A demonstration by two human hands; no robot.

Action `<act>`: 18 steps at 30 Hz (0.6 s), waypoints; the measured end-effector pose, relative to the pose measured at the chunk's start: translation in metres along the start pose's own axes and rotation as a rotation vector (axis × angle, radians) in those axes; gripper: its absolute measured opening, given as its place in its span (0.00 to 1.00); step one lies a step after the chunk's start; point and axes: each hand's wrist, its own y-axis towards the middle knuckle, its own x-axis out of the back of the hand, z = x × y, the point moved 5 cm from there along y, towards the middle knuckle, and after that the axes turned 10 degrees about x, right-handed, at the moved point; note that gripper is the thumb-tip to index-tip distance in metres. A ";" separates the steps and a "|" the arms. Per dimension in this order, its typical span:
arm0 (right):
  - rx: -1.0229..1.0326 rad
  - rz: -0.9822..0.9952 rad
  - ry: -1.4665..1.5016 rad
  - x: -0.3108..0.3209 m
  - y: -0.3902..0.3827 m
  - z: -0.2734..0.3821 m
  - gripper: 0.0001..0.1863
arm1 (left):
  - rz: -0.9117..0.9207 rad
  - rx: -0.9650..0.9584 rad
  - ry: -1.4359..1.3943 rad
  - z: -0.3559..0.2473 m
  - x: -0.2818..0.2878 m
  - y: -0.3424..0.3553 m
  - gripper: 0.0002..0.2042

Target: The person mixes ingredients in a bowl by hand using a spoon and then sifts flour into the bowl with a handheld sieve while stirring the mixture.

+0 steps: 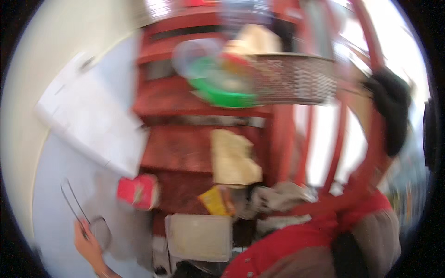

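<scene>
Left hand point(88, 245) at lower left, fingers clenched on thin metal tongs point(73, 204), prongs raised over pale wall. Right hand out of view. Red staircase point(185, 148) ahead, cluttered: green bowl point(222, 92), mesh basket point(294, 78), white tray point(199, 236). Picture blurred; clutter untouched, progress unclear.

Red steps point(185, 153), green bowl point(222, 90), woven basket point(292, 78) — red packet point(139, 191), yellow packet point(214, 200), white tray point(200, 237).

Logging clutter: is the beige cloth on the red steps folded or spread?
Spread, roughly: the beige cloth lies flat and crumpled over a red step. Blur hides any folds.
</scene>
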 end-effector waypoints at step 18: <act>-0.393 -0.746 -0.345 0.195 -0.200 -0.163 0.13 | -1.030 -0.235 -0.405 -0.332 0.063 -0.161 0.17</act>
